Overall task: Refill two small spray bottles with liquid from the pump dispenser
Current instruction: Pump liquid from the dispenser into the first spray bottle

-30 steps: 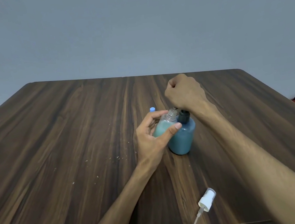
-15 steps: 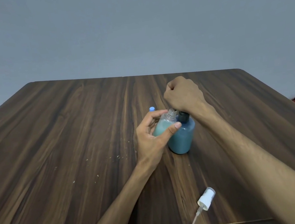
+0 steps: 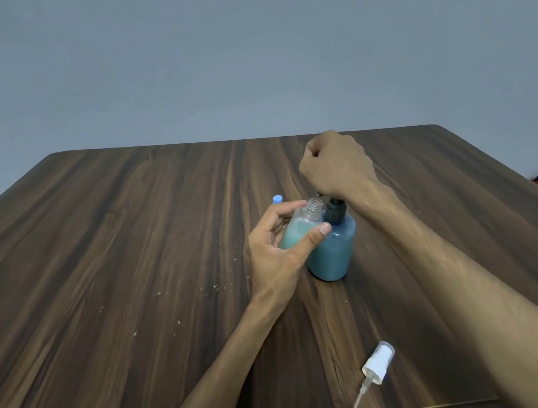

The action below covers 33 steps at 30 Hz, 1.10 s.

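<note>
Spray bottle task: a refill is under way at mid-table, on what looks like one of the two small bottles.
Spray head (image 3: 378, 363): white, lying loose with its tube near the front edge of the table (image 3: 130, 258), well apart from the bottles; it probably belongs to the bottle being filled.
Left hand (image 3: 280, 254): wrapped round the small clear bottle (image 3: 299, 230), thumb across its front; the neck is uncapped and tilted toward the pump spout.
Small clear bottle: touching the pump bottle's left side, with pale green liquid well up its body.
Pump bottle (image 3: 333, 250): blue, upright on the table; its black collar shows just beside the open neck.
Right hand (image 3: 336, 163): a closed fist over the pump top, which it hides; I judge it is pressing the pump.
Blue cap (image 3: 277, 199): a small top peeping just behind the left fingers, likely the other spray bottle; too hidden to be sure.
Step in hand: pumping liquid into the open neck.
Next move calls for: keeping the neck under the spout, stopping before overflow, then fetching the spray head.
</note>
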Each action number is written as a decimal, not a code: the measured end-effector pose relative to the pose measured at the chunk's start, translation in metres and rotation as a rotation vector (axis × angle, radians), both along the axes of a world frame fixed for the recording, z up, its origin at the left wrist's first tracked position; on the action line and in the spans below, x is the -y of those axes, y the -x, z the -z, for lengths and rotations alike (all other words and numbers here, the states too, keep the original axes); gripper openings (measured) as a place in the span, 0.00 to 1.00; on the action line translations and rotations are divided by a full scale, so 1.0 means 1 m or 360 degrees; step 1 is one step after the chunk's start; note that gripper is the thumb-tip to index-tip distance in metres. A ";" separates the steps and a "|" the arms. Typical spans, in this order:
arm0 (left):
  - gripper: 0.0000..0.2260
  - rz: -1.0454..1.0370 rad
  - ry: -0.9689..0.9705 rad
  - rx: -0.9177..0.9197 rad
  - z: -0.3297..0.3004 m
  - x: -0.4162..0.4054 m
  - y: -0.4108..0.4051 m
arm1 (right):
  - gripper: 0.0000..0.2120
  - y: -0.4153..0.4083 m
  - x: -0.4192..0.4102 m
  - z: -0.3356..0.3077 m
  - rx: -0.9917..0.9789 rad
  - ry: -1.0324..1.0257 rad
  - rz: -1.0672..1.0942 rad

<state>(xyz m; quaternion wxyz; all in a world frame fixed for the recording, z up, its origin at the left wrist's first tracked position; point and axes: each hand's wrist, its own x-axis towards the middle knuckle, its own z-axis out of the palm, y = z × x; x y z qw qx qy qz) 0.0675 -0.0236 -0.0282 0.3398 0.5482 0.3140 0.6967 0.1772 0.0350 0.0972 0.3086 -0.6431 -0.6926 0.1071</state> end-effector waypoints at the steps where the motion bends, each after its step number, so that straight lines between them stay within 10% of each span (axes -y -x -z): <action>1: 0.16 0.0003 0.0003 0.0004 0.000 -0.001 0.000 | 0.08 0.000 0.000 0.002 0.0021 0.0020 0.0010; 33: 0.17 -0.0015 0.0028 0.0005 0.002 -0.002 0.000 | 0.07 0.002 0.002 0.003 0.0080 0.0068 0.0005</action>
